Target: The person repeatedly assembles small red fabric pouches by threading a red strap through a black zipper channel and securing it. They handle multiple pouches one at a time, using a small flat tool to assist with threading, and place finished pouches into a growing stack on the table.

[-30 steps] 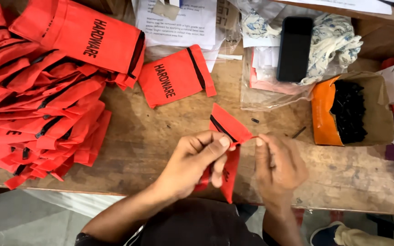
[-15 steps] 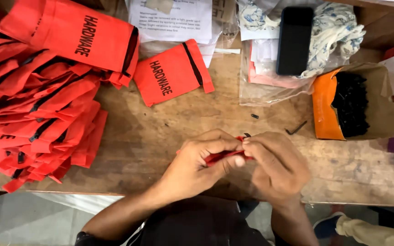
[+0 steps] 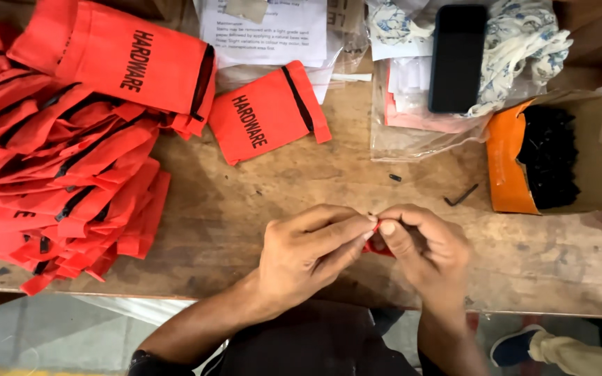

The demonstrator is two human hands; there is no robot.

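- Over the near edge of the desk [image 3: 245, 230], your left hand [image 3: 301, 254] and right hand [image 3: 423, 254] meet, both grips pinched on a small red fabric pouch [image 3: 373, 245], mostly hidden between your fingers.
- By my reading, this pouch is mid-handling; a heap of soft red pouches [image 3: 57, 174] lies left, one flat pouch [image 3: 267, 115] apart.
- Black screws [image 3: 548, 157] fill a stiff cardboard box; a bent hex key [image 3: 461, 196] lies near it.

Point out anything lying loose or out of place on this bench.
A black hex key and a small black screw lie loose on the wooden bench, outside the open box of black screws. Nothing looks spilled or damaged.
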